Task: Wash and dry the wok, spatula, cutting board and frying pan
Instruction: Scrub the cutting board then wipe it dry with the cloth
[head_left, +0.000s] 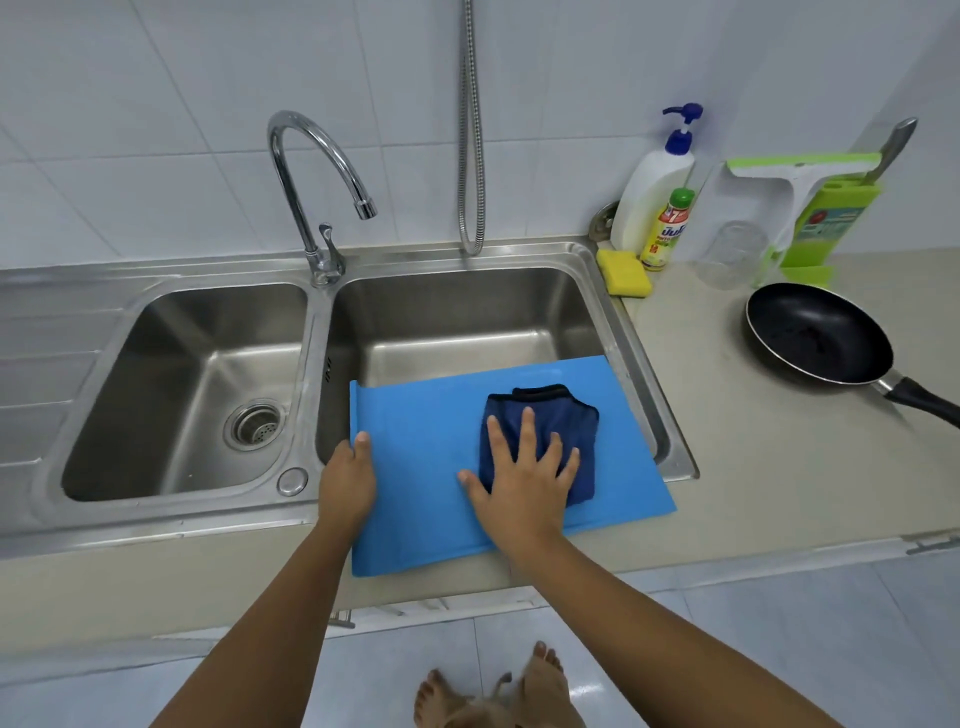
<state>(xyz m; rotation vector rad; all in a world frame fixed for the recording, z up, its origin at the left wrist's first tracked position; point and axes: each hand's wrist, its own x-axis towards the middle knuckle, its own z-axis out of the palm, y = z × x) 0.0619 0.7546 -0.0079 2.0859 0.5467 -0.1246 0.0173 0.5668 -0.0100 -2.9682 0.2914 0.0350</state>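
Note:
A light blue cutting board (431, 467) lies across the front rim of the right sink basin (467, 322), partly over the basin and partly on the counter edge. My left hand (347, 480) grips the board's left edge, thumb on top. My right hand (524, 478) presses flat, fingers spread, on a folded dark blue cloth (545, 415) that lies on the board's right half. A black frying pan (818, 340) sits on the counter at the right, handle pointing to the lower right. No wok or spatula is in view.
The left basin (182, 384) has a drain strainer. A chrome faucet (322, 176) stands between the basins, a metal hose (470, 130) behind. At the back right are a yellow sponge (623, 273), soap bottles (654, 192), a glass (730, 254) and a green squeegee (800, 202).

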